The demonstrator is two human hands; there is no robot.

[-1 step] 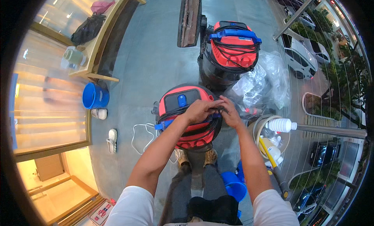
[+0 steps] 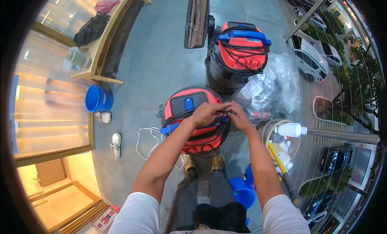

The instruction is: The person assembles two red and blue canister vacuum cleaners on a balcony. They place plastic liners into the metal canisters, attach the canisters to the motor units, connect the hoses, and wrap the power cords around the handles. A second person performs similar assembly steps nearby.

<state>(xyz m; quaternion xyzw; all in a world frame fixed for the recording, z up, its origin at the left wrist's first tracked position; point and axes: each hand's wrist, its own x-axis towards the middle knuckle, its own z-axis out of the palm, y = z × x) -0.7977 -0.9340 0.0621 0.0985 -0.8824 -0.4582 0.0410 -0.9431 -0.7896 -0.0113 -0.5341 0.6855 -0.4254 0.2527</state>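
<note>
In front of my feet stands a wet-dry vacuum cleaner [image 2: 197, 97] with a red and black top and a blue handle. A black power cord [image 2: 219, 139] is looped round its top. My left hand [image 2: 207, 114] reaches over the right part of the top, fingers closed on the cord. My right hand [image 2: 239, 118] meets it at the right rim, its fingers bent and pinched on the cord too. The fingertips of both hands touch or nearly touch, and hide the bit of cord between them.
Beyond stands a second vacuum cleaner [image 2: 242, 48] beside a wide floor nozzle [image 2: 196, 20]. Clear plastic bags [image 2: 278, 80] and a bucket of bottles [image 2: 264, 133] lie right, near the railing [image 2: 342, 134]. Blue buckets [image 2: 98, 99], a white cord [image 2: 138, 147] and shoes [image 2: 116, 145] are around.
My right hand has shifted very slightly toward me at the cord. Everything else stays in place.
</note>
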